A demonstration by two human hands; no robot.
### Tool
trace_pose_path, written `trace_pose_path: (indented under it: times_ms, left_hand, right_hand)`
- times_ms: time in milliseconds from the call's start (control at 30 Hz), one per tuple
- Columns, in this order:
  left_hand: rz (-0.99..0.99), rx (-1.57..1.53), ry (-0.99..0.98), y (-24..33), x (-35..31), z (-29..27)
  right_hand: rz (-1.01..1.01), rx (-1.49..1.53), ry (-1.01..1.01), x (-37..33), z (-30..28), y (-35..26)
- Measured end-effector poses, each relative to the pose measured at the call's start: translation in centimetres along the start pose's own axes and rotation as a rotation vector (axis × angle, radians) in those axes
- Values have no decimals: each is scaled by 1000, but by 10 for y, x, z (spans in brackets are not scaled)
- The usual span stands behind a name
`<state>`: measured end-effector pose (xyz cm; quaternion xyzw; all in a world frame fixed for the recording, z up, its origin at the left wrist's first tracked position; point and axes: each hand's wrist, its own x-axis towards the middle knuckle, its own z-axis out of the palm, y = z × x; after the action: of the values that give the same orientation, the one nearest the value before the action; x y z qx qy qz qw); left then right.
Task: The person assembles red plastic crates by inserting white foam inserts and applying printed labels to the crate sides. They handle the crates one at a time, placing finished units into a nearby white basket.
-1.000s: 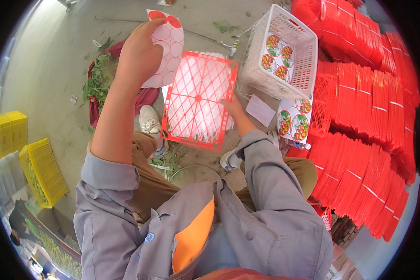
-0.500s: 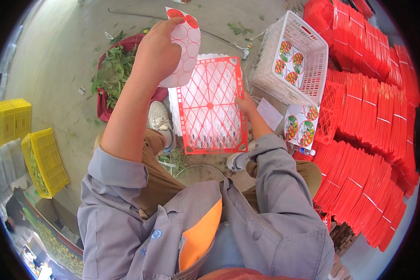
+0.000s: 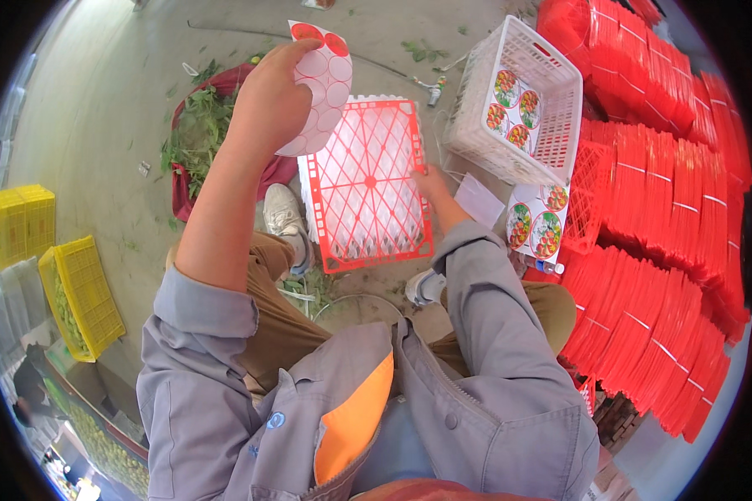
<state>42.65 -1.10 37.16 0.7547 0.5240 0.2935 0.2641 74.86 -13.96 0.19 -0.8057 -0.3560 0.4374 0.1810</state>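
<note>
My left hand (image 3: 274, 98) is closed on the upper edge of a sticker sheet (image 3: 327, 96), white with rows of round outlines and two red round stickers at its top. The sheet hangs over the top left corner of a red plastic lattice panel (image 3: 370, 182). At the panel's right edge, my right hand (image 3: 431, 187) grips the rim, its fingertips partly hidden. White ribbed material (image 3: 307, 196) shows behind the panel and along its left side; I cannot tell what it is.
To the right stands a white crate (image 3: 476, 138) with round picture stickers in it. Another picture sticker sheet (image 3: 532, 234) lies below it. Stacks of bundled red panels (image 3: 643, 292) fill the right side. A dark red sack of leaves (image 3: 200, 125) and yellow crates (image 3: 88, 292) are on the left.
The red panel and my right hand have moved slightly left. My left hand has come down a little with the sticker sheet, still gripping it.
</note>
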Motion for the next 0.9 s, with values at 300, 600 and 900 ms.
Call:
trace_pose_path:
  times_ms: [300,600,900]
  left_hand:
    - [-97,-574,-306,30,2,26]
    - [-27,-652,-434,77,-25,88]
    - [72,-664,-493,94,-74,119]
  right_hand:
    - [-203,11,129,-88,-95,-40]
    - [-974,75,497,-242,-183,-229]
    - [-895,155,483,-277,-172,-198]
